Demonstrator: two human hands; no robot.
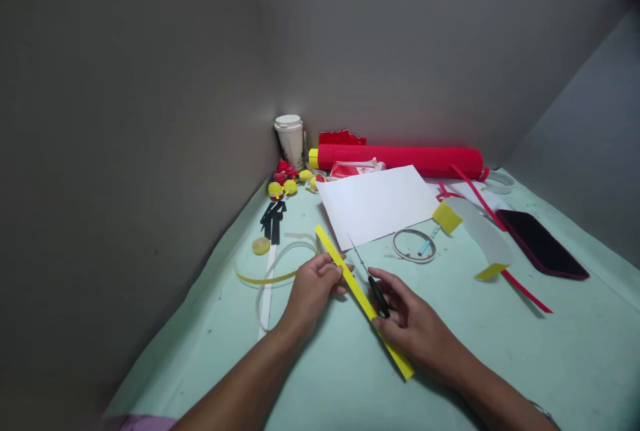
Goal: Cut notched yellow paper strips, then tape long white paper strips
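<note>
A long yellow corrugated paper strip [359, 295] runs slantwise above the table between my two hands. My left hand [319, 278] pinches it nearer its far end, thumb on top. My right hand [407, 311] is closed round the black handle of a thin metal needle-like tool [379, 296], whose shaft points up and away. The right thumb also presses on the strip's nearer part. Beside my left wrist lie loose curled paper strips [265, 280] and a white strip [269, 291]. The undersides of the fingers are partly hidden.
White paper [377, 204] lies ahead, before a red corrugated roll [400, 159]. A white lidded cup [290, 141], small red and yellow paper pieces [276, 190], black strips [273, 221] and a tape roll [261, 246] sit left. Right: a ring [414, 246], phone [543, 244] and red strips [527, 293].
</note>
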